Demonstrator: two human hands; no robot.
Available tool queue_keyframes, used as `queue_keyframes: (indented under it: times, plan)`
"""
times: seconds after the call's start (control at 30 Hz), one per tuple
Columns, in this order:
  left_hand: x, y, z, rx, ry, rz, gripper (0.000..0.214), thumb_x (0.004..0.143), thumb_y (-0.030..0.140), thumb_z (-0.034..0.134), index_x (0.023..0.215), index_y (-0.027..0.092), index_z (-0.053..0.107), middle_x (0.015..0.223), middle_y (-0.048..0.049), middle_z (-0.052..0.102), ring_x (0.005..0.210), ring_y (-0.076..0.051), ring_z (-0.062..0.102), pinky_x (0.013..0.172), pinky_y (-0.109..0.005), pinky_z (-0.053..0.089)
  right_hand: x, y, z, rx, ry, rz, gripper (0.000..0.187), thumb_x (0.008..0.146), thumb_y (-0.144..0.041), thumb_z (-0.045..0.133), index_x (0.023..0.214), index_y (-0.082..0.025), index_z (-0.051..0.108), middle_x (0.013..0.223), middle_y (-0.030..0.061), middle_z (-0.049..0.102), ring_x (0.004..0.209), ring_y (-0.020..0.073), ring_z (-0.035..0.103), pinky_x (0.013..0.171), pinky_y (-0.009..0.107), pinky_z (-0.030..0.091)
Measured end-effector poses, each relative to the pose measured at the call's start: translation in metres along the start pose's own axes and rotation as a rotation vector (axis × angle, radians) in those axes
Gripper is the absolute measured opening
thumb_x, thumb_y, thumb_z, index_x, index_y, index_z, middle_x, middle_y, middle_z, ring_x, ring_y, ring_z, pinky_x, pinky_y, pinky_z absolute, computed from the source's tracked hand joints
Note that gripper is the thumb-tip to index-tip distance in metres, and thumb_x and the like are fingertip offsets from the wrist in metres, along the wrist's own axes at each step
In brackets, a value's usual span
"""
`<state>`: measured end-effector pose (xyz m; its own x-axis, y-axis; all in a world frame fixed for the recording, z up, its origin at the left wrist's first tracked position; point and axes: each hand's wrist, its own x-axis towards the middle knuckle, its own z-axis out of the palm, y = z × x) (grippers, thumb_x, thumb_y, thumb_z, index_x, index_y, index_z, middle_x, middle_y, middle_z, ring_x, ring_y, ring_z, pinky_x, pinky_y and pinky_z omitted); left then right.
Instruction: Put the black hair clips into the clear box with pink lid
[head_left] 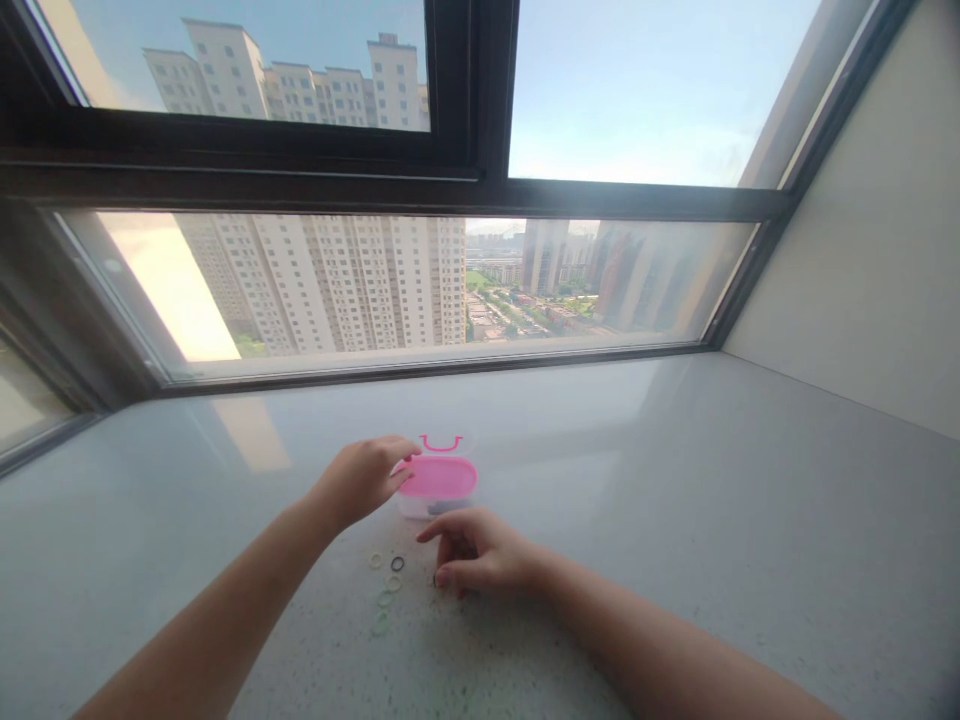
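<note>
Head view: your pink box [442, 480] sits near 12 o'clock on the surface [675, 520], a pink handle [441, 449] just beyond. Your left hand [367, 480] has its fingers at the box's 9 o'clock end, apparently a light hold; too slack, and it could slide. Your right hand [487, 555] curls at its 5 o'clock; I cannot tell whether it pinches anything. A careless brush could scatter the small rings [394, 590] toward 7 o'clock. Pale and speckled, the surface meets a dark window frame [247, 180], towers [337, 280] outside at 11, a plain wall [862, 250] at 2.
</note>
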<state>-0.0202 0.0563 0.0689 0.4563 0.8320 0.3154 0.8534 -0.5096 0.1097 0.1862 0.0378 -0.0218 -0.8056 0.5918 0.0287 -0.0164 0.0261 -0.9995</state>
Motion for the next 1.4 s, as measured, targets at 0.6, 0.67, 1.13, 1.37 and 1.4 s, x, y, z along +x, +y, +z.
queue_keyframes:
  times: [0.6, 0.67, 1.13, 1.37, 1.4]
  plan:
    - [-0.075, 0.002, 0.020, -0.284, -0.230, -0.014, 0.021, 0.085, 0.021, 0.051, 0.097, 0.023, 0.068, 0.089, -0.0029, 0.063, 0.074, -0.015, 0.060, 0.065, -0.020, 0.041, -0.011, -0.011, 0.002, -0.950, 0.055, -0.150, 0.025, 0.072, -0.018, 0.058, 0.092, -0.021, 0.074, 0.066, 0.0016, 0.064, 0.052, 0.0094, 0.049, 0.053, 0.019, 0.036]
    - [-0.073, 0.002, 0.026, -0.336, -0.278, -0.017, 0.020, 0.083, 0.021, 0.053, 0.094, 0.023, 0.069, 0.089, -0.0029, 0.062, 0.074, -0.015, 0.060, 0.065, -0.020, 0.040, -0.010, -0.009, 0.002, -0.966, 0.056, -0.165, 0.024, 0.074, -0.019, 0.058, 0.091, -0.021, 0.074, 0.069, 0.0023, 0.065, 0.055, 0.0099, 0.050, 0.054, 0.019, 0.037]
    - [-0.074, 0.008, 0.035, -0.528, -0.276, -0.077, 0.013, 0.078, 0.007, 0.048, 0.078, 0.018, 0.056, 0.089, -0.0015, 0.058, 0.081, -0.016, 0.057, 0.072, -0.019, 0.041, -0.010, -0.012, 0.006, -0.948, 0.109, -0.142, 0.014, 0.075, -0.017, 0.053, 0.087, -0.019, 0.061, 0.075, -0.0002, 0.063, 0.061, 0.0097, 0.050, 0.057, 0.018, 0.035]
    - [-0.079, 0.005, 0.042, -0.493, -0.178, -0.196, 0.013, 0.083, 0.014, 0.040, 0.075, 0.018, 0.050, 0.072, -0.0003, 0.055, 0.068, -0.016, 0.053, 0.062, -0.022, 0.041, -0.009, -0.009, 0.011, -0.688, 0.133, -0.204, 0.010, 0.075, -0.014, 0.056, 0.083, -0.016, 0.061, 0.071, -0.0019, 0.054, 0.059, 0.0069, 0.045, 0.057, 0.015, 0.035]
    - [-0.080, 0.005, 0.042, -0.488, -0.155, -0.219, 0.014, 0.084, 0.015, 0.039, 0.075, 0.018, 0.050, 0.070, 0.0000, 0.055, 0.066, -0.016, 0.053, 0.061, -0.022, 0.041, -0.008, -0.008, 0.011, -0.671, 0.139, -0.204, 0.010, 0.073, -0.014, 0.057, 0.082, -0.016, 0.062, 0.069, -0.0025, 0.053, 0.058, 0.0067, 0.044, 0.057, 0.015, 0.035]
